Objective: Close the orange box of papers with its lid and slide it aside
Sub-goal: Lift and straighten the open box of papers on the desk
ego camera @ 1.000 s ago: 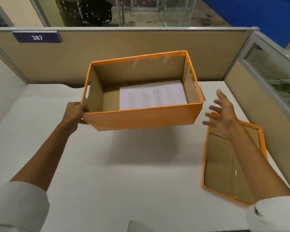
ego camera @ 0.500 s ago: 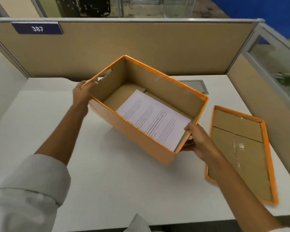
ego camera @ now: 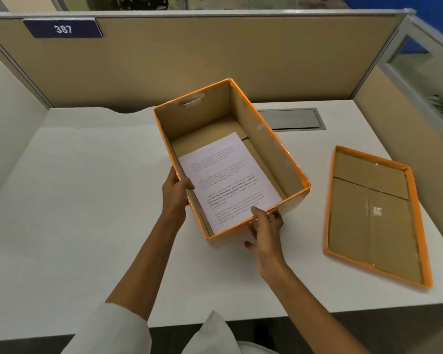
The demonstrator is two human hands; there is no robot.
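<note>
- The orange box [ego camera: 256,159] sits open on the white desk [ego camera: 92,200], turned at an angle so one short end faces the person; its far short wall has a handle slot [ego camera: 192,100].
- A printed sheet of paper [ego camera: 228,180] lies on the box floor towards the near end. The text is too small and blurred to read, and whether more sheets lie under it cannot be told.
- The left hand [ego camera: 175,191] grips the box's left long wall near the front, thumb over the rim and inside; the fingers are hidden behind the wall.
- The right hand [ego camera: 265,229] holds the near short wall, with fingers curled over the rim and the thumb spread against the outer face; part of the wall is covered by the hand.
- The lid [ego camera: 374,215] lies well apart to the right on the desk, upside down with its cardboard inside showing, touched by neither hand. Its near corner is smeared by blur.
- A grey cable hatch [ego camera: 292,118] set in the desk is partly hidden behind the box's right wall.
- A blue plate reading 387 [ego camera: 62,28] hangs on the tan partition [ego camera: 215,52].
- White sleeves [ego camera: 113,333] are cut off at the bottom edge.
</note>
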